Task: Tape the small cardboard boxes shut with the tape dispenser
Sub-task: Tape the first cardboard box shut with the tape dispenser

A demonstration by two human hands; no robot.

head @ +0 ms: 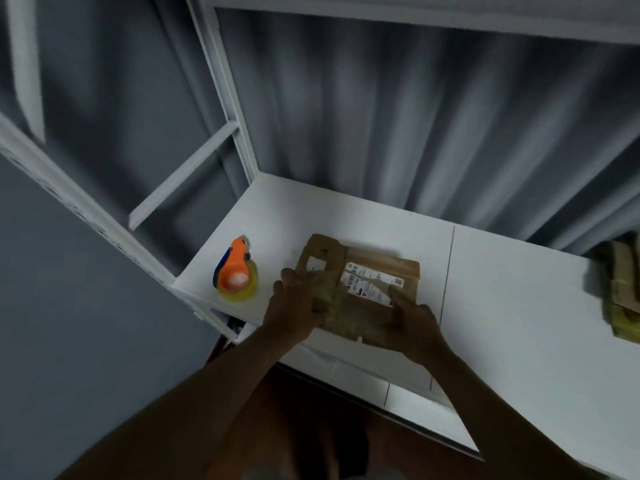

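flat brown cardboard box with white shipping labels near front edge of white bench, label text blurred. left hand and right hand grip its sides. orange tape dispenser with yellowish roll at left corner. more cardboard cut off at right edge.

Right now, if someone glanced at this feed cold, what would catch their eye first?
Probably the orange tape dispenser, standing alone on the white table left of the work. Next, the labelled cardboard box at the table's near edge, with the left hand and right hand on its two sides. More cardboard boxes sit blurred at the far right edge.
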